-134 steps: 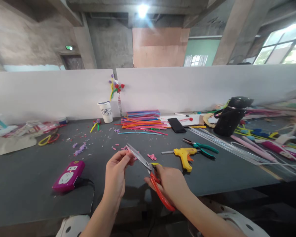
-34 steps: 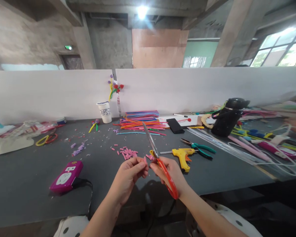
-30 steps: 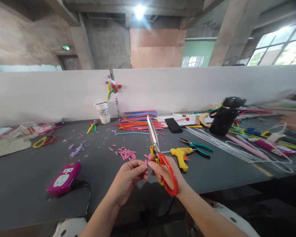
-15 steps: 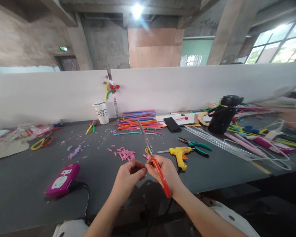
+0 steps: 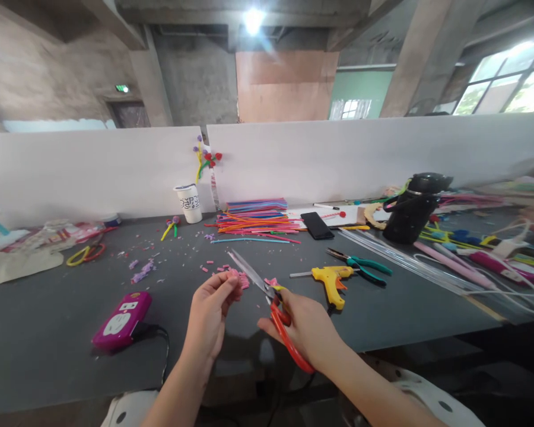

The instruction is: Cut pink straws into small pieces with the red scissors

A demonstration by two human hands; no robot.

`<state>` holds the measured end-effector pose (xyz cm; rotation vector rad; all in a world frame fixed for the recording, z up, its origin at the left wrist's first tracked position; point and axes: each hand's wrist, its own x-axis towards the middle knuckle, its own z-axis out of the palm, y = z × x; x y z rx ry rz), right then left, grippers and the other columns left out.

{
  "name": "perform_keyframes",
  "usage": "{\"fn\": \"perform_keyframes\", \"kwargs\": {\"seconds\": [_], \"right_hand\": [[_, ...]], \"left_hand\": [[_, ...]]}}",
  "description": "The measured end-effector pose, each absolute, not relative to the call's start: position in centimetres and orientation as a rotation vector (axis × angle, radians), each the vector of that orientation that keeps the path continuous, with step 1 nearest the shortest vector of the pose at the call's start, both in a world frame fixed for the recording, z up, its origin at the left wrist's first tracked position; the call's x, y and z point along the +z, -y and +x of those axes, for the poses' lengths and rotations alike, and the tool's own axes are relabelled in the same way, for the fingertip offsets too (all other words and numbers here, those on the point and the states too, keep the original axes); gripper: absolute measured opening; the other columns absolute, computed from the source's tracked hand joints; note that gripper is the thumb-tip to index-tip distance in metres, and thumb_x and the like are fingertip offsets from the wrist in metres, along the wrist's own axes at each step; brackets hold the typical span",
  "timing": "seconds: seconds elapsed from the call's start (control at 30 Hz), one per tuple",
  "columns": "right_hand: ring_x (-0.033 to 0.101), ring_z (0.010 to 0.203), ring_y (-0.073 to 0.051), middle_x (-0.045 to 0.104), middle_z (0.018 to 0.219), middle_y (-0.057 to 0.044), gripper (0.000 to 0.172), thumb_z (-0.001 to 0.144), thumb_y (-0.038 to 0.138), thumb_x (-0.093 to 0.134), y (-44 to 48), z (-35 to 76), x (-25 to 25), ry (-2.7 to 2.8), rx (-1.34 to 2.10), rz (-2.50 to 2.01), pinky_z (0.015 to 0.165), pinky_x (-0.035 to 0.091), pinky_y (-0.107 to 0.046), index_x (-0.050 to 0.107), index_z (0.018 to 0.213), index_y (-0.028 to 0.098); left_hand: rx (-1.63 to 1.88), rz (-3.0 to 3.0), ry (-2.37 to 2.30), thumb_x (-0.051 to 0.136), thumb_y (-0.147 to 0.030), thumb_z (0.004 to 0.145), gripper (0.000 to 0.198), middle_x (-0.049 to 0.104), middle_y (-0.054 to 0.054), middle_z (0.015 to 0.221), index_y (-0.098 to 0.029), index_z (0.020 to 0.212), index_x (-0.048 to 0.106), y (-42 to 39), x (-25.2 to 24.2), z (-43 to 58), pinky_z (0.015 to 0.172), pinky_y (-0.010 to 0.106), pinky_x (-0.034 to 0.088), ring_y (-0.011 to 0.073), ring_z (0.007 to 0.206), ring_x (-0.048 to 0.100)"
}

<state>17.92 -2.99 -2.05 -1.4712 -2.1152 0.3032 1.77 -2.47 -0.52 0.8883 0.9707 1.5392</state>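
Observation:
My right hand [image 5: 314,326] is wrapped round red-handled scissors [image 5: 293,351]. Their blades point up and to the left, slightly parted, and a small yellow piece shows near the pivot. To the left, my left hand [image 5: 211,311] is closed in a pinch just off the blade tips; whatever its fingertips hold is too small to tell. Right behind those fingertips lies a pile of short pink pieces [image 5: 244,281], partly covered by the hand. A few more pink bits [image 5: 271,281] lie beyond the scissors.
A yellow glue gun [image 5: 333,281] and teal-handled pliers [image 5: 367,264] lie to the right. Behind are bundled coloured pipe cleaners [image 5: 258,219], a phone [image 5: 317,225], a paper cup [image 5: 189,204] and a black flask [image 5: 413,210]. A magenta corded box [image 5: 122,320] sits at left.
My hands, which were together at the fingertips, have parted. The left moved up and left toward the pink pile; the scissors tipped further left and their blades parted.

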Motion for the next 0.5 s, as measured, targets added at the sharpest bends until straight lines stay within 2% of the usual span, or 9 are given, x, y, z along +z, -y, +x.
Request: {"fn": "perform_keyframes", "kwargs": {"seconds": [0.27, 0.5], "right_hand": [[0.057, 0.062, -0.02, 0.061, 0.068, -0.005, 0.041, 0.071, 0.057, 0.042, 3.88, 18.18, -2.71, 2.29, 0.057, -1.547, 0.054, 0.031, -0.025, 0.051, 0.076, 0.018], [0.057, 0.06, -0.019, 0.061, 0.066, -0.004, 0.038, 0.074, 0.055, 0.04, 3.9, 18.0, -2.47, 2.319, -0.005, -1.515, 0.052, 0.03, -0.025, 0.05, 0.073, 0.018]], "left_hand": [[1.667, 0.912, -0.912, 0.057, -0.017, 0.068, 0.005, 0.053, -0.002, 0.061, -0.013, 0.065, 0.057, 2.89, -0.15, 1.86, 0.056, 0.018, 0.036, 0.0065, 0.056, 0.046], [1.676, 0.92, -0.898, 0.056, -0.016, 0.068, 0.005, 0.054, -0.002, 0.061, -0.013, 0.064, 0.057, 3.03, 0.09, 1.84, 0.056, 0.019, 0.036, 0.0068, 0.055, 0.045]]}}
